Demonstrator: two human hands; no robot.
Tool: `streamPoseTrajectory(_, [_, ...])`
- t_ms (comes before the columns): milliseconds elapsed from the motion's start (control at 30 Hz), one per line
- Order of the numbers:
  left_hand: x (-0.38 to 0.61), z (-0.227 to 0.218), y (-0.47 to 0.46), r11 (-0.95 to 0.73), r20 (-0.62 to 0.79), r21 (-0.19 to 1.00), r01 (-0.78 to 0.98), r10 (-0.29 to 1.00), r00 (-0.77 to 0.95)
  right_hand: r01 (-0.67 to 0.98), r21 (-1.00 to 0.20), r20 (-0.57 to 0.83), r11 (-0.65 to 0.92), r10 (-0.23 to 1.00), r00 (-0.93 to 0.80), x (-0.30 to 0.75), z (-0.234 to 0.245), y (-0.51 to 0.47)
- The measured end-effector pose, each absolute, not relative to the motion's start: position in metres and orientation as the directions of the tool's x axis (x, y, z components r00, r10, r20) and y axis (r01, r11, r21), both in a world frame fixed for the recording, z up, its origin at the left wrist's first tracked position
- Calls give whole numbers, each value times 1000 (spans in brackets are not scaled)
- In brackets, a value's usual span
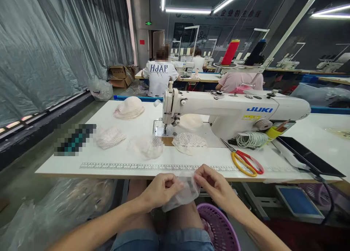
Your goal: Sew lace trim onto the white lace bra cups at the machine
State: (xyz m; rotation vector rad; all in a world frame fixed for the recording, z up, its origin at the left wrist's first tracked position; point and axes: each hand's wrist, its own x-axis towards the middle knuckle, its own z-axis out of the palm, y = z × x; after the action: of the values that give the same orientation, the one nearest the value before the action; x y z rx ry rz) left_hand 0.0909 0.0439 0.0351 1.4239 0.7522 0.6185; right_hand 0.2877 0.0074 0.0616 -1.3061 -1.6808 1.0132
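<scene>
The left hand [162,189] and right hand [214,185] pinch opposite sides of one sheer, pale piece [186,194] near the white surface's [71,166] front edge.

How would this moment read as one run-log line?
left hand: grip on translucent piece | right hand: grip on same piece | sewing machine: on tabletop beyond hands | scissors: on tabletop, right

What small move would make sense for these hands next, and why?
I'd probably raise the sheer piece onto the table: the left hand and right hand pinch it over the lap, while a pale lacy piece lies near the sewing machine.
</scene>
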Motion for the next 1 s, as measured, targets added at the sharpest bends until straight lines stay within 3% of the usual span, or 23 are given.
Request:
streamPoseTrajectory(100, [92, 37, 40, 167, -19, 970, -179, 780, 625, 295, -948, 41, 119, 965, -258, 280, 63, 6])
streamPoseTrajectory(200, [95, 40, 40, 279, 1, 915, -292, 722, 692, 357, -922, 43, 150, 956, -290, 277, 66, 4])
streamPoseTrajectory(300, [94, 40, 42, 334, -101, 927, -169, 657, 747, 451, -875, 54, 176, 961, -270, 281, 67, 2])
streamPoseTrajectory(467, [87, 39, 44, 245, -197, 968, 48, 634, 748, 543, -825, 40, 159, 974, -224, 292, 67, 0])
streamPoseTrajectory(667, [81, 38, 45, 239, -253, 963, 128, 618, 744, 617, -773, 71, 148, 986, -147, 297, 63, 3])
streamPoseTrajectory(1000, [81, 29, 46, 254, -247, 962, 102, 648, 720, 631, -763, 112, 141, 990, -87, 306, 57, 3])
